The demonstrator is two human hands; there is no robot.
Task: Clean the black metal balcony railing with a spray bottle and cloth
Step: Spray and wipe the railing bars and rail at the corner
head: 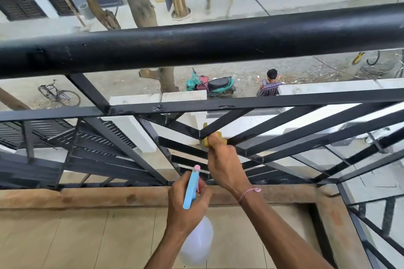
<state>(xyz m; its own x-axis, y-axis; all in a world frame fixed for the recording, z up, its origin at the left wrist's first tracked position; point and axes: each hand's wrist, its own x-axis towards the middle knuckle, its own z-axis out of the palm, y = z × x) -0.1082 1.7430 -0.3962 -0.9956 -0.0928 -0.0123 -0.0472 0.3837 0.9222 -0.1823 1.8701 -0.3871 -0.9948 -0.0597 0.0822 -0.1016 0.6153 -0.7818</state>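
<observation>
The black metal railing (pixel 196 43) runs across the view, a thick round top rail above flat slanted bars (pixel 284 122). My right hand (pixel 223 164) grips a yellow cloth (pixel 211 138) and holds it against the point where several slanted bars meet. My left hand (pixel 185 205) holds the spray bottle (pixel 197 242) by its neck, below and left of the right hand. The bottle has a clear white body and a blue trigger head with a pink nozzle (pixel 196 167) pointing up at the lower bars.
A tiled balcony floor (pixel 76 236) with a brown raised kerb (pixel 87 197) lies under the railing. The railing turns a corner at the right (pixel 358 214). Far below are a street, a scooter, a bicycle and a seated person.
</observation>
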